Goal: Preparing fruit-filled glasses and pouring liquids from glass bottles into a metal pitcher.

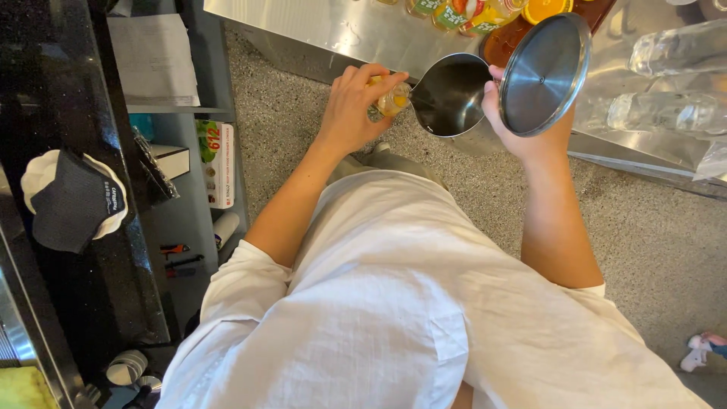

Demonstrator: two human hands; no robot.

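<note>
Head view, looking straight down: the left hand [354, 106] has its fingers closed around a small glass jar [393, 99] with yellowish contents, tilted toward the spout of a steel jug [450, 95] and touching its rim; the right hand [506, 113] grips the jug at its far side, the hinged round lid [544, 74] standing open above the fingers; jug and jar are held in front of a steel counter [341, 30]; bottles [454, 15] stand on the counter; a white shirt [409, 303] fills the foreground.
</note>
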